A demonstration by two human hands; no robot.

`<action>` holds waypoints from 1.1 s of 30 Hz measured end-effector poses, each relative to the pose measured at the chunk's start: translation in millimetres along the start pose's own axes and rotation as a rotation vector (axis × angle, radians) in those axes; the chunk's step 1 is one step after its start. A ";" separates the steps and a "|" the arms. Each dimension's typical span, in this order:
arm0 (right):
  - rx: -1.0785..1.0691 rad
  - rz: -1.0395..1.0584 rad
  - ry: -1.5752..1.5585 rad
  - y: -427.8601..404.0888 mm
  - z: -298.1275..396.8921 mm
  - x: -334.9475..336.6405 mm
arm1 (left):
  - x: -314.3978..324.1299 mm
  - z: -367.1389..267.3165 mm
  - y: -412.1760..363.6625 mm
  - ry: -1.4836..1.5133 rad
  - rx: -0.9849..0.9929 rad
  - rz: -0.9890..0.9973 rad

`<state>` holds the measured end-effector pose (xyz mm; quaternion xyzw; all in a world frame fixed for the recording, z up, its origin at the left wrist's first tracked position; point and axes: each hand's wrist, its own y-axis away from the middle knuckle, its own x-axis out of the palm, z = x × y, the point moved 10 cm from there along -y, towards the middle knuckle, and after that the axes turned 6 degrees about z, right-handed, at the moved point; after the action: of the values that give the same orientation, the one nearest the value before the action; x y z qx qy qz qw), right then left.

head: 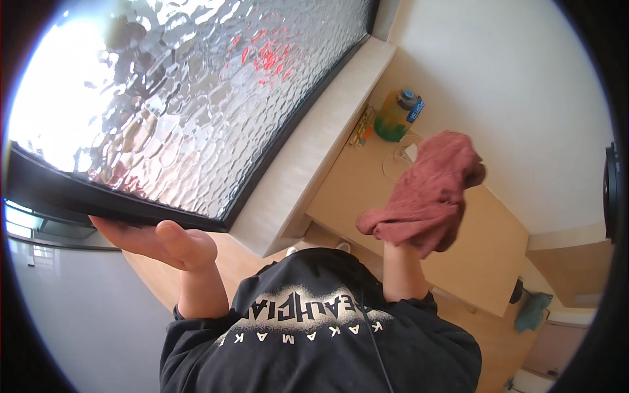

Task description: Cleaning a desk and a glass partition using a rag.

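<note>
A framed panel of rippled, see-through glass (206,98) fills the upper left, with black framing (162,212) along its edges. My left hand (167,245) is at the panel's lower edge, its thumb at the near side of the frame and its fingers partly hidden behind it. In my right hand is a crumpled dusty-red cloth (427,191), held up over a light wood desktop. The cloth covers that hand, so only the wrist and forearm (404,270) show. A red patch and bright glare appear in the glass.
A pale ledge (309,152) runs along the panel's side. On the desktop (339,186) stand a green-and-yellow drink bottle (393,115), a small patterned box (362,126) and a white charger with cable (409,153). A white wall (501,98) rises behind. A teal cloth or bag (533,312) hangs at lower right.
</note>
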<state>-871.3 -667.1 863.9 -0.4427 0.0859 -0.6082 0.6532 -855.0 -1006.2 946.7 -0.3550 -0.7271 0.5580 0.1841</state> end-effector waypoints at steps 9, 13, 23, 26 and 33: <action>0.162 0.440 0.532 82.5 -97.3 89.3 | -4.5 17.0 4.9 0.207 -0.008 -0.044; 0.149 0.837 0.796 136.5 -144.6 121.9 | -6.7 17.0 5.3 0.230 0.052 -0.020; 0.159 0.724 1.231 41.9 -108.2 134.0 | -9.5 25.6 13.0 0.412 0.044 0.110; 0.216 0.779 1.156 24.4 -135.4 94.2 | 1.0 18.9 11.5 0.413 0.114 0.179; 0.185 0.578 1.324 27.5 -107.5 109.3 | 7.0 20.7 13.0 0.441 0.121 0.175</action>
<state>-894.7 -816.9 827.9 0.1154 0.5248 -0.5564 0.6338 -869.5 -1013.6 927.2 -0.5184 -0.6011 0.5231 0.3103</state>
